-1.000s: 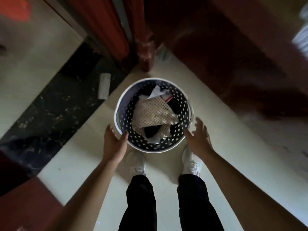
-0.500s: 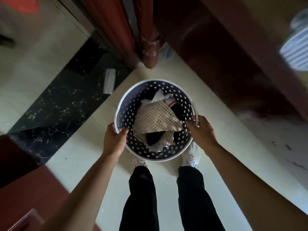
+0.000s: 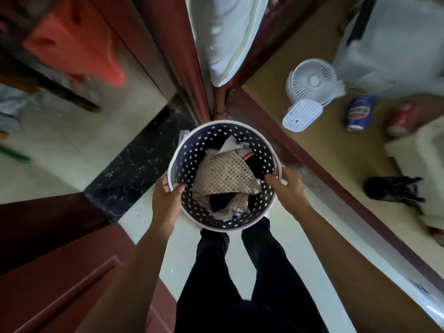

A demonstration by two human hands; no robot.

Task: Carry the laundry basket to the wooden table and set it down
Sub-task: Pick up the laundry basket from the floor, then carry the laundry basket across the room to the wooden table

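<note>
A round laundry basket [image 3: 192, 150] with a white rim and a dark perforated wall hangs in front of me, above my legs. Inside lie a beige mesh cloth [image 3: 223, 179] and some dark and white clothes. My left hand [image 3: 167, 200] grips the rim on the left side, thumb inside. My right hand [image 3: 287, 186] grips the rim on the right side, fingers hooked over it. The wooden table [image 3: 312, 150] with a red-brown edge runs diagonally on my right, close to the basket.
On the table stand a small white fan [image 3: 310, 85], two drink cans [image 3: 359, 111], a dark bristly object [image 3: 394, 191] and a white bag. Red-brown door frames and a post [image 3: 219, 102] rise just beyond the basket. A dark wooden cabinet [image 3: 60, 272] is at my lower left.
Both hands went from open beside the basket to gripping its rim. The basket has come up off the floor, and the view has tilted up to show the tabletop on the right.
</note>
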